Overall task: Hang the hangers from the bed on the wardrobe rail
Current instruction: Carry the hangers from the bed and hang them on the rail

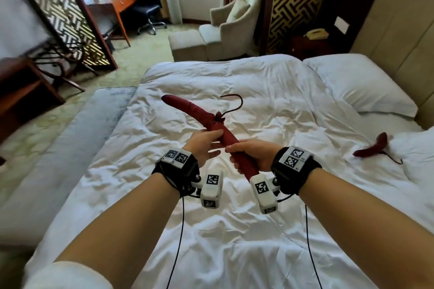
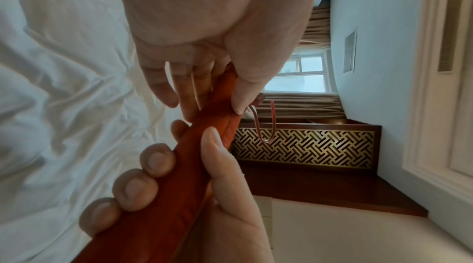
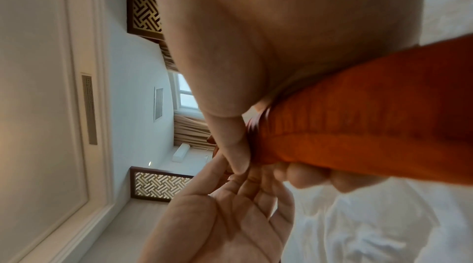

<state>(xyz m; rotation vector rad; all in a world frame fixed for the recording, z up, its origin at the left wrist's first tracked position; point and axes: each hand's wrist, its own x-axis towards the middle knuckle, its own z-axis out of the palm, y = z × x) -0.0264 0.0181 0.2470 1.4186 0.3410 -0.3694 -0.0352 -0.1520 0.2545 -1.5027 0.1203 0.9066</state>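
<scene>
A dark red padded hanger [image 1: 187, 107] with a metal hook [image 1: 234, 101] is held slanted above the white bed [image 1: 258, 230]. My right hand [image 1: 234, 156] grips its near arm, fingers wrapped round the padding [image 3: 358, 125]. My left hand [image 1: 217, 142] pinches the hanger near its middle, thumb on top and fingers stretched underneath; the left wrist view shows that thumb [image 2: 238, 97] pressed on the padding [image 2: 179, 186]. The hook [image 2: 266, 125] points away from me. A second red hanger [image 1: 373, 148] lies on the bed at the right, apart from both hands.
White pillows [image 1: 359, 84] lie at the headboard on the right. A grey bench [image 1: 58, 159] runs along the bed's left side. Beyond the bed stand a beige armchair [image 1: 234, 23] with a footstool [image 1: 187, 44] and a desk [image 1: 112, 7].
</scene>
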